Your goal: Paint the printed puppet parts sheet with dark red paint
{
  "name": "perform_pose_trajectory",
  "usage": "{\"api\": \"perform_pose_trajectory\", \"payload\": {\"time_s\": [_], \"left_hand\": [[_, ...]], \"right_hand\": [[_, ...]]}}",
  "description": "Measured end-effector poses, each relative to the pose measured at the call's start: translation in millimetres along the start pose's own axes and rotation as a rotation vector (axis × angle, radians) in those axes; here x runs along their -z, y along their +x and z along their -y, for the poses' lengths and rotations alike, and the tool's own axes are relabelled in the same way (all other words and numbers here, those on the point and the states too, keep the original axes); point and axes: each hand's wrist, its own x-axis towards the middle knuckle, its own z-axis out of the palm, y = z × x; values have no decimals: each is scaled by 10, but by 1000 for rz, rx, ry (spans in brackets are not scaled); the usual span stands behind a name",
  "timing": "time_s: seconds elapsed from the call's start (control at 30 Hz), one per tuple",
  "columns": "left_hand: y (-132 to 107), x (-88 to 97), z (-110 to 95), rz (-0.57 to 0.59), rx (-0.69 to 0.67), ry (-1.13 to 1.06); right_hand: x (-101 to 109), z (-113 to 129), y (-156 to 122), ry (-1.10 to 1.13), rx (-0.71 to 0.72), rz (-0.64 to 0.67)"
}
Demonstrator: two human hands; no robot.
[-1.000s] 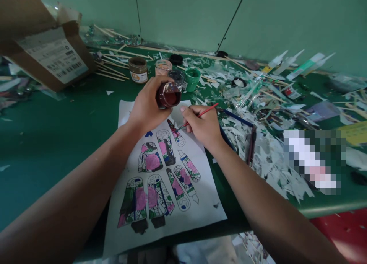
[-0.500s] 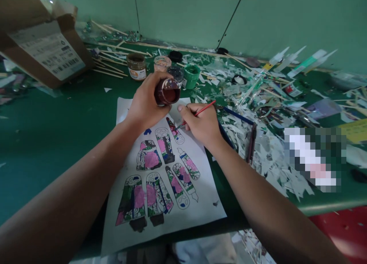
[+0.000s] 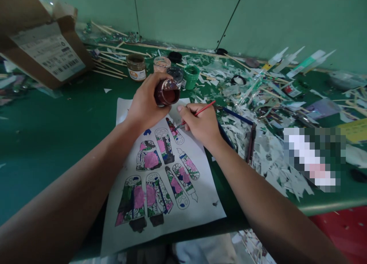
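My left hand (image 3: 147, 103) is wrapped round a jar of dark red paint (image 3: 169, 93), tilted with its mouth towards me, above the top of a paper sheet (image 3: 197, 212). Between the fingers of my right hand (image 3: 200, 122) is a thin red paintbrush (image 3: 205, 108). Its tip meets a small printed shape (image 3: 174, 130) near the sheet's upper right, where the upper end is dark red. Other outlined shapes on the paper carry pink, green, blue and black paint. My left hand and the jar hide part of the sheet's top.
Behind my left hand stand a brown paint jar (image 3: 136, 67), a peach one (image 3: 162, 64), a dark one (image 3: 175, 75) and a green one (image 3: 191, 76). A cardboard box (image 3: 71, 38) is at left. Paper scraps (image 3: 269, 168), sticks and glue bottles (image 3: 306, 63) cover the right side.
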Motion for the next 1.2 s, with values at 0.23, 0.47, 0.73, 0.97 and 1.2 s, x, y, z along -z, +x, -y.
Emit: {"api": "perform_pose_trajectory", "payload": {"time_s": [0.23,0.47,0.73,0.97,1.2], "left_hand": [[5,0,-3,11,24,17],[-2,14,-60,40,37,28],[-17,23,-53,36,50,-2],[-11,3,-21,3,8,-44],[-21,6,-36,-9,-3,-79]], "right_hand": [[-12,-54,14,200,-71,-57],[-12,-26,-6,217,-64,-51],[-8,-8,-20,226,-79,-17],[-6,8,-13,93,-50,-18],[-7,6,-13,53,-35,10]]}}
